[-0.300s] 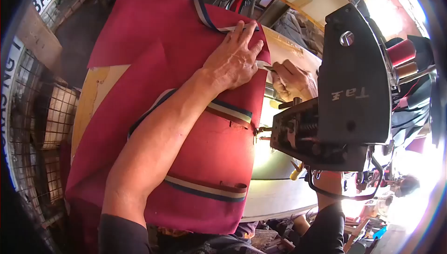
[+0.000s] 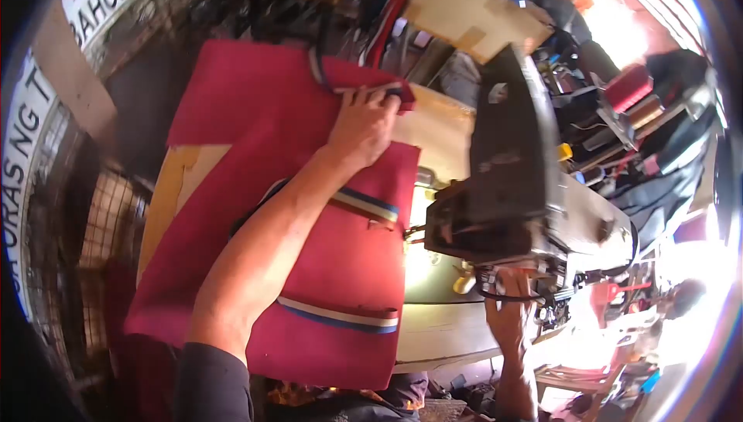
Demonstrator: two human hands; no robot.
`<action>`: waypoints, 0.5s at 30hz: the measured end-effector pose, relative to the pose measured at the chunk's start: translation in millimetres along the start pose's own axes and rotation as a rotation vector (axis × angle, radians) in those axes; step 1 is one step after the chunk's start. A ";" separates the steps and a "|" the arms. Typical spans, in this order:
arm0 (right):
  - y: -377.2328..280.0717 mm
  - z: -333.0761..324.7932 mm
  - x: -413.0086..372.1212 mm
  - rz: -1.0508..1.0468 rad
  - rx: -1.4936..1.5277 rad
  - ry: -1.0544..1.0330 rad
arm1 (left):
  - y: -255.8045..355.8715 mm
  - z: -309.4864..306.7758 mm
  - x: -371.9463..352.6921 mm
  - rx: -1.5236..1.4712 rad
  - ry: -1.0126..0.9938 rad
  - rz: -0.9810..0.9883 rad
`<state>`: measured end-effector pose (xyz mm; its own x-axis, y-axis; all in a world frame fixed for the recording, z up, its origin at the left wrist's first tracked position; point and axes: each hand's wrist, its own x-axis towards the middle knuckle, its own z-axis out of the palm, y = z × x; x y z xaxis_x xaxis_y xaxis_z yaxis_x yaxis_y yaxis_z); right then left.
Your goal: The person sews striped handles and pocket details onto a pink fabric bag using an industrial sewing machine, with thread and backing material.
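Red fabric (image 2: 340, 259) lies over the sewing table, with striped bands (image 2: 340, 315) across it. My left hand (image 2: 364, 126) is closed on the fabric's upper right corner, where a striped strip runs under the fingers. The dark sewing machine (image 2: 495, 213) stands to the right, its needle area at the fabric's right edge. Below the machine head is my right hand (image 2: 511, 306), partly covered by the machine and blurred; its fingers are hidden.
A wooden table edge (image 2: 164, 190) shows left of the fabric. Thread spools (image 2: 628, 88) stand at the upper right. A cardboard piece (image 2: 457, 8) lies beyond the machine, and wire mesh (image 2: 108, 221) runs along the left side.
My right hand has left the fabric's upper right edge and moved down below the machine head. My left hand has curled its fingers at the corner, which is now folded. The view has shifted.
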<state>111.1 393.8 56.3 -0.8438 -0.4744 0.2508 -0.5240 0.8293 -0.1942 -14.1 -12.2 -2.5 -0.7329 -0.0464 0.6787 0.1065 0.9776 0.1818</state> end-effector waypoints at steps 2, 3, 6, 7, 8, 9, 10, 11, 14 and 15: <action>4.0 -8.0 -36.6 0.153 0.042 0.102 | -6.6 -17.6 14.8 -0.370 0.070 -0.145; 17.0 5.2 -55.3 0.197 -0.001 0.216 | -18.1 -23.9 26.5 -0.396 0.114 -0.121; 21.0 17.5 -67.4 0.210 -0.047 0.321 | -63.0 -70.7 68.5 -0.269 0.072 -0.172; 20.7 21.2 -65.4 0.199 -0.052 0.319 | -67.0 -101.8 86.3 -0.240 0.054 -0.238; 20.0 21.5 -62.6 0.185 -0.058 0.314 | -66.2 -137.4 99.6 -0.212 0.038 -0.309; 18.5 18.2 -60.7 0.196 -0.093 0.267 | -68.6 -171.7 104.4 -0.193 0.082 -0.230; 17.1 15.9 -60.8 0.180 -0.136 0.312 | -67.9 -206.9 107.7 -0.169 0.126 -0.155; 15.3 13.7 -60.5 0.158 -0.176 0.355 | -57.1 -247.8 105.1 -0.215 0.135 -0.141; 0.1 8.5 -61.7 0.003 -0.084 0.423 | -42.7 -347.9 63.6 -0.183 0.274 0.036; -16.7 3.4 -65.9 -0.043 0.071 0.383 | -23.6 -383.5 38.4 -0.264 0.219 0.001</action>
<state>175.0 410.1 39.8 -0.7236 -0.3529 0.5932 -0.5762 0.7820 -0.2376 212.9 -115.9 292.2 -0.5737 -0.1166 0.8107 0.2981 0.8922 0.3392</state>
